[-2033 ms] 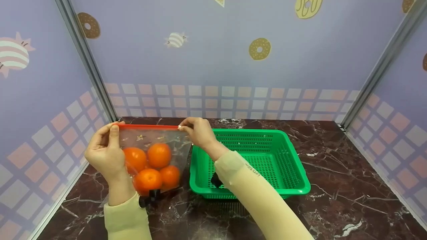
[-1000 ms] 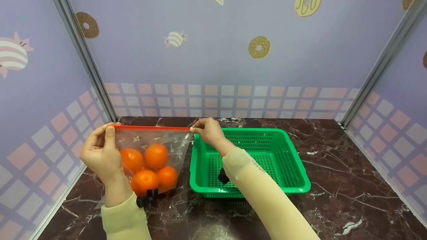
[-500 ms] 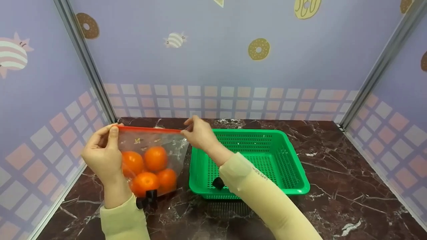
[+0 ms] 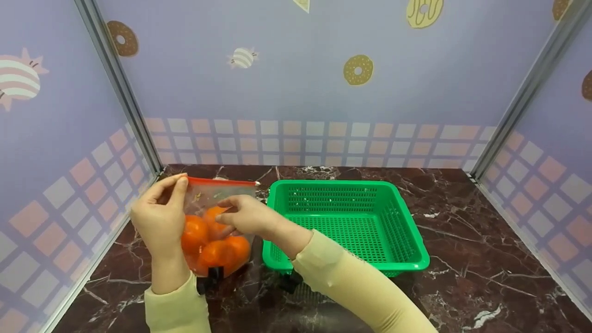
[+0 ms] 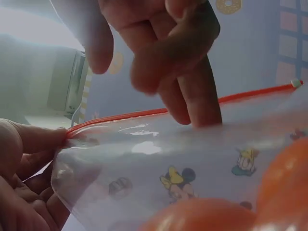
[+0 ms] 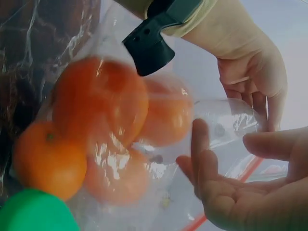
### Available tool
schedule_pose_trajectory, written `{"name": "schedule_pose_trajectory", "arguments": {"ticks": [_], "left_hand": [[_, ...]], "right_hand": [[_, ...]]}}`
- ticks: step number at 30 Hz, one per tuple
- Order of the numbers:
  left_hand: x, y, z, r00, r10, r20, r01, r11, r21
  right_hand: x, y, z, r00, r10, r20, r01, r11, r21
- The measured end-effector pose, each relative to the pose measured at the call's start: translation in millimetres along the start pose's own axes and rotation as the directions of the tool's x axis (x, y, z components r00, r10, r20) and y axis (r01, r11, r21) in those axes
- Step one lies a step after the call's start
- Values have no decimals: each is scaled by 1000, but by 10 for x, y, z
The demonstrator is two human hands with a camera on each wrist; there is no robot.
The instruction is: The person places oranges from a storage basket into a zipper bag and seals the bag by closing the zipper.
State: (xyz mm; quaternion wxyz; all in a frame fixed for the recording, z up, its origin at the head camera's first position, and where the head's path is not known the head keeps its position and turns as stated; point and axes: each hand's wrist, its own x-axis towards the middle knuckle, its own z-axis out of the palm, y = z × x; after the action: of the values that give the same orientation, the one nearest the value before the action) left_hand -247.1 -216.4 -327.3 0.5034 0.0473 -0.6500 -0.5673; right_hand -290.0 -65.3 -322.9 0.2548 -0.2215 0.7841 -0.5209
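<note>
A clear zip bag (image 4: 203,201) with a red zip edge and cartoon prints holds several oranges (image 4: 194,233). My left hand (image 4: 159,219) pinches the bag's upper left corner between thumb and fingers. The small white zip slider (image 4: 257,183) sits at the right end of the red edge, with neither hand on it. My right hand (image 4: 245,215) is in front of the bag, fingers loosely bent and apart from the thumb, gripping nothing. In the left wrist view, the right hand's fingers (image 5: 202,96) overlap the red edge; whether they touch the film I cannot tell.
A green perforated basket (image 4: 407,222) stands just right of the bag on the dark marbled tabletop (image 4: 462,240). Patterned purple panels (image 4: 296,83) enclose the back and both sides. A black wrist camera mount (image 4: 215,277) overlaps the bag's lower part.
My right hand has let go of the bag's right end by the slider and moved down and left in front of the oranges. My left hand, still pinching the corner, has shifted slightly right.
</note>
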Motion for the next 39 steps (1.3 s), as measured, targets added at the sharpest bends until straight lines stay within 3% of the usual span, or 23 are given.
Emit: {"name": "schedule_pose_trajectory", "arguments": {"ticks": [5, 10, 15, 19, 23, 25, 29, 31, 32, 33, 35, 37, 39], "left_hand": [[-84, 87, 77, 996, -18, 84, 14, 999, 48], [-201, 102, 232, 981, -32, 193, 12, 994, 108], [-312, 61, 377, 963, 39, 265, -81, 985, 151], [-370, 3, 463, 951, 89, 296, -145, 975, 171], [-400, -59, 549, 942, 109, 317, -174, 967, 184], [-397, -88, 573, 936, 111, 335, -185, 962, 200], [-294, -134, 503, 934, 30, 355, -124, 962, 244], [-203, -151, 407, 932, -81, 354, -34, 951, 306], [-154, -158, 351, 925, -143, 352, 7, 933, 360], [-107, -164, 292, 910, -206, 359, 37, 904, 426], [-31, -176, 180, 857, -332, 395, 51, 815, 577], [20, -192, 98, 778, -441, 447, 6, 717, 697], [35, -204, 53, 683, -529, 504, -62, 645, 762]], "right_hand": [[-14, 2, -35, 1000, 8, 24, -8, 1000, 2], [20, 44, -62, 1000, -15, 26, 17, 997, -71], [115, 130, -69, 997, -80, -21, 78, 992, -104], [227, 230, -77, 990, -111, -90, 108, 994, -31], [372, 344, -74, 990, -90, -113, 109, 978, 179], [436, 386, -81, 992, -42, -121, 73, 960, 270], [522, 431, -126, 991, 39, -124, 7, 937, 350], [543, 447, -165, 991, 64, -117, -21, 941, 338], [552, 454, -183, 991, 73, -110, -31, 940, 340], [558, 460, -202, 991, 80, -103, -42, 945, 324], [568, 472, -239, 991, 96, -94, -65, 955, 289], [576, 481, -275, 988, 123, -97, -94, 959, 266], [589, 492, -300, 983, 154, -103, -121, 955, 270]]}}
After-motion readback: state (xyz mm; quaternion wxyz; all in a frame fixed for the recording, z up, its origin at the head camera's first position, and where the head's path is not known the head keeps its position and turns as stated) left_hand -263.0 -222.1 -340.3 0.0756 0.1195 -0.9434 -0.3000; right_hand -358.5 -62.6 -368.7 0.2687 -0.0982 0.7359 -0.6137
